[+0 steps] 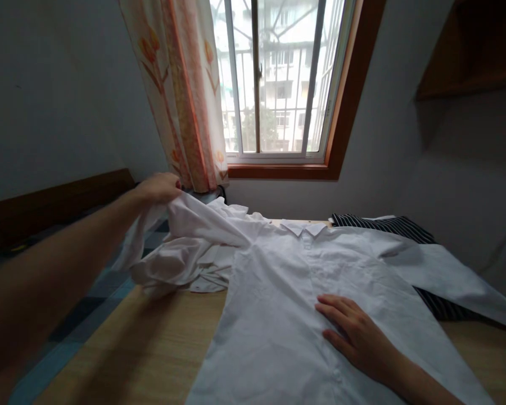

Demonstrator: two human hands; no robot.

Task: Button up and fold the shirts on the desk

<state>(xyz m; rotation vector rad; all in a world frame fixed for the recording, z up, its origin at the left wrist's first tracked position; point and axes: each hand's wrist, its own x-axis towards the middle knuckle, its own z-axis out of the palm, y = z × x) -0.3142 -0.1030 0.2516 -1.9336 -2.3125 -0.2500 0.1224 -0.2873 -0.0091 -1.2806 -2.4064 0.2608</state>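
A white long-sleeved shirt (274, 315) lies spread face up on a wooden board, its collar toward the window. My left hand (162, 187) is raised at the left, closed on the shirt's sleeve, which stretches up from the shoulder and hangs down below the hand. On the shirt's front, near the button strip, my right hand (349, 329) rests flat with its fingers stretched out. The other sleeve extends to the right over black striped cloth. Crumpled white clothing (181, 261) is heaped beneath the lifted sleeve.
The wooden table surface (152, 337) shows at the left, beside blue checked cloth (84, 309). Black striped fabric (383, 225) lies at the back right. Behind stand a window (278, 84) and a floral curtain (185, 95). A wooden shelf (480, 50) hangs at upper right.
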